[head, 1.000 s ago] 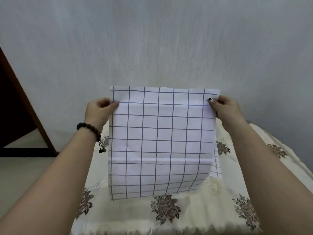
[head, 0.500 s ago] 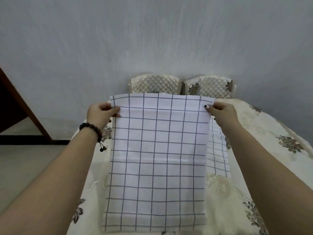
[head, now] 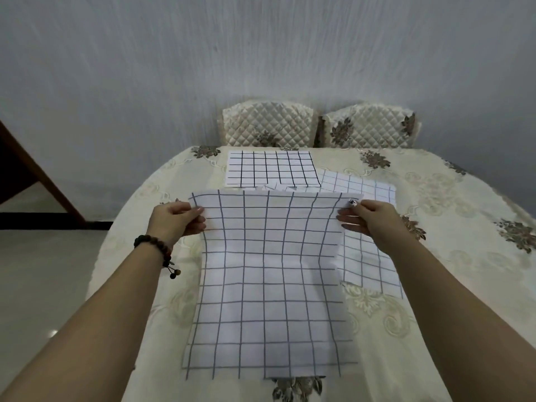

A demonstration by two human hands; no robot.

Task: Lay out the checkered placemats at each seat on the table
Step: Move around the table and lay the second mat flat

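Placemat (head: 269,285) held over near seat, both hands pinching its far corners.

I saw left hand (head: 174,220) and right hand (head: 369,217) each gripping a top corner; near edge draped on table (head: 435,329). Looked thin, light, floppy, creased, so I judged corner grips best. Another placemat (head: 271,169) lay at far seat; a third (head: 368,256) sat just right.

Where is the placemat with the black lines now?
In the head view, the black-lined placemat lies flat at the table's far edge, before the left chair, beyond the mat held by both hands.
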